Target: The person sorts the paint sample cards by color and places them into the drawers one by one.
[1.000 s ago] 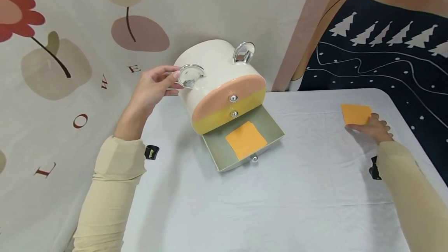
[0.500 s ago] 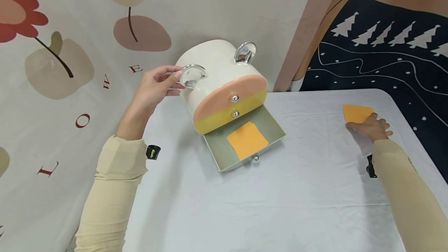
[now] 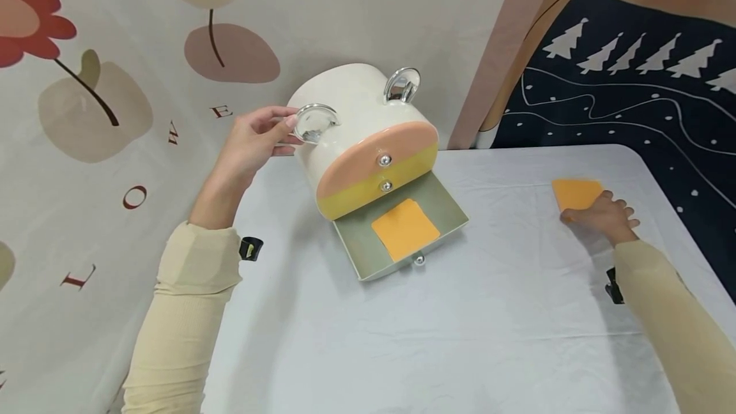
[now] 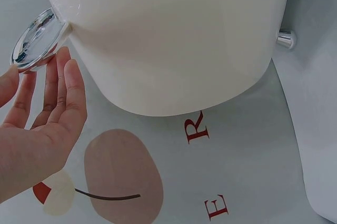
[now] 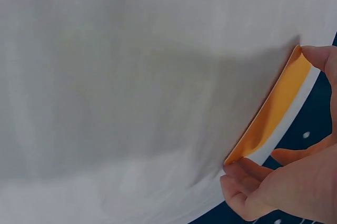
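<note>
A cream rounded drawer box (image 3: 345, 98) stands at the back of the table, two round silver ears (image 3: 402, 86) on its top. Its peach (image 3: 356, 161) and yellow drawers (image 3: 351, 200) are closed; the green bottom drawer (image 3: 368, 254) is pulled out with an orange square card (image 3: 406, 230) lying inside. My left hand (image 3: 253, 139) pinches the rim of the left ear (image 4: 37, 42) between thumb and fingers. At the far right, my right hand (image 3: 604, 214) holds another orange card (image 3: 577, 193), thumb and fingertips at opposite edges in the right wrist view.
White cloth (image 3: 489, 337) covers the table. Behind the box hangs a pale backdrop with flowers and letters (image 3: 135, 197); a dark backdrop with white trees (image 3: 621, 101) borders the table's right edge. A silver knob (image 3: 419, 260) sticks out from the open drawer's front.
My right hand and its orange card have shifted slightly left and nearer to me. My left hand stays on the ear, and the box and its drawers have not moved.
</note>
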Tool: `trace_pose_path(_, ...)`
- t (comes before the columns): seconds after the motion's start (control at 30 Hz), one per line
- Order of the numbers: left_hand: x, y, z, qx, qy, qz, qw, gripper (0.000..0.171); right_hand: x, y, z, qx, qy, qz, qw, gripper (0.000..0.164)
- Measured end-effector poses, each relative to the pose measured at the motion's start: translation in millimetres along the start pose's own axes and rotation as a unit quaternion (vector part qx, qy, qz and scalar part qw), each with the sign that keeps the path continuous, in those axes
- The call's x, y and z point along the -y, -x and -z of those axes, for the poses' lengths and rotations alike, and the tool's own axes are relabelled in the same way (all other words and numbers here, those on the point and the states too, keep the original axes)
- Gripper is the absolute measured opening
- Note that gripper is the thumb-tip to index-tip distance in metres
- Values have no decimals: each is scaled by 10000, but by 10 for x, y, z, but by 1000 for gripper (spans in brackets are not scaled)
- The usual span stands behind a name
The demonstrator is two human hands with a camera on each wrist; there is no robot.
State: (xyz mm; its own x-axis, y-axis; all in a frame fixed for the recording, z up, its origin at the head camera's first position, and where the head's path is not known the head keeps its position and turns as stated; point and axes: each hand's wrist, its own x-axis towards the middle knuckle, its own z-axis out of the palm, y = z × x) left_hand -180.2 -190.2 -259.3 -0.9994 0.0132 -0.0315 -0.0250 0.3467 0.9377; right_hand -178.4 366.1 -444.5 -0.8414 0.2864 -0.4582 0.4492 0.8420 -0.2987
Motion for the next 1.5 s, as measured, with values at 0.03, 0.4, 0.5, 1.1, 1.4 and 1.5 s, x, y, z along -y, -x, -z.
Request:
trace_pose_path(0.03,-2,-1,0,5,10,-2,10000,37,20,21,-4,-14,7,26,10000,107)
trace_pose_path(0.4,0,-11,3,-1,54,10,10000,36,598,461,71,-528,2,937,9942,97)
trace_pose_path(0.5,0,-11,3,16,91,3,10000,36,824,631,84,-620,-20,1133,9916,96)
trace_pose_path(1.1,12,-11,6,70,416,-73,9991,32,1964,1339,-563,-424,74,2512,9670,93)
trace_pose_path(1.4,15,-11,9,67,293,-106,9995,34,2284,1488,-830,-309,101,2725,9616,94)
trace_pose_path(1.5,13,-9,8,66,281,-90,9995,34,2337,1523,-883,-280,119,2746,9611,94)
